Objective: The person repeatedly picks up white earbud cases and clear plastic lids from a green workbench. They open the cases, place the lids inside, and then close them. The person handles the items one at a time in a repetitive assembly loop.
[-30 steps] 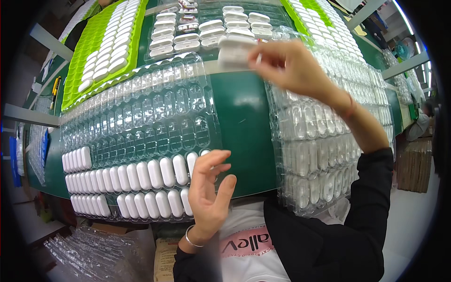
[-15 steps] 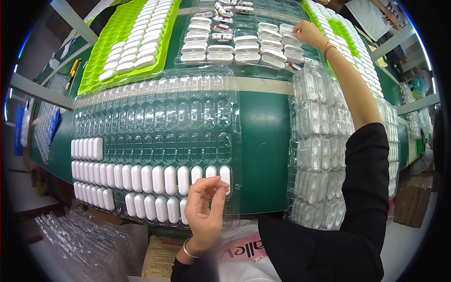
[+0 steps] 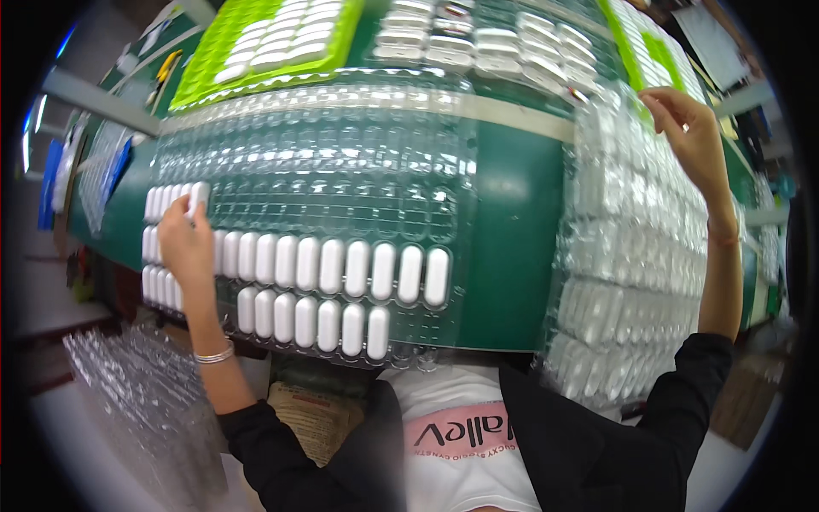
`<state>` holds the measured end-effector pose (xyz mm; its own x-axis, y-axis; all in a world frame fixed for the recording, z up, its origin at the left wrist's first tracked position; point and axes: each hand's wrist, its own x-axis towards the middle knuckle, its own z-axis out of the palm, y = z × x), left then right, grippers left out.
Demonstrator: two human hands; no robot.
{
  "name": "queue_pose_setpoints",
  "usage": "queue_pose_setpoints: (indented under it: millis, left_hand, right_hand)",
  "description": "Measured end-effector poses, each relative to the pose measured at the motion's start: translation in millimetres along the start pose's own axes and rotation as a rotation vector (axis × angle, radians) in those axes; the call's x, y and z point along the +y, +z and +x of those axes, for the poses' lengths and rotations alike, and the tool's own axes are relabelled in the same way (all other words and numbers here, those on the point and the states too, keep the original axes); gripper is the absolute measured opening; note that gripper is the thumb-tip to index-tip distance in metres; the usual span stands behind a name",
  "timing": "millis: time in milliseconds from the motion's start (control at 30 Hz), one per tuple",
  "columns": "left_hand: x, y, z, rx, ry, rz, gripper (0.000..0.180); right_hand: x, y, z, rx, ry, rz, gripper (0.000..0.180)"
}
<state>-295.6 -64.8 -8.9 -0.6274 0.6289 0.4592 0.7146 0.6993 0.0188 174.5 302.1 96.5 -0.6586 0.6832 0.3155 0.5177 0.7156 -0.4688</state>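
Your left hand [image 3: 186,243], at the left of the frame, pinches a white oblong capsule [image 3: 199,198] at the left end of the clear blister tray [image 3: 341,162]. The piece looks light, hard and smooth (likely slippery), so grip its long sides. Your right hand [image 3: 689,136], upper right, rests curled fingers on the stacked filled trays [image 3: 631,256]; whether it grips anything, you cannot tell.

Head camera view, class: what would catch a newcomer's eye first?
The big clear blister tray on the green table, its near rows filled with white oblong cases. The left hand sets one at the tray's left end, and the right hand reaches over stacked filled trays.
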Motion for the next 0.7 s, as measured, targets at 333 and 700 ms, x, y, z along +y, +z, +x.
queue_pose_setpoints:
  millis: [333, 700]
  left_hand:
    - [33, -22, 1, 0.096, -0.044, -0.108, 0.035]
    - [219, -102, -141, -0.066, 0.107, -1.303, 0.046]
  right_hand:
    - [-92, -30, -188, -0.115, 0.183, 0.003, 0.011]
    - [-123, -7, -268, -0.104, 0.335, -0.260, 0.016]
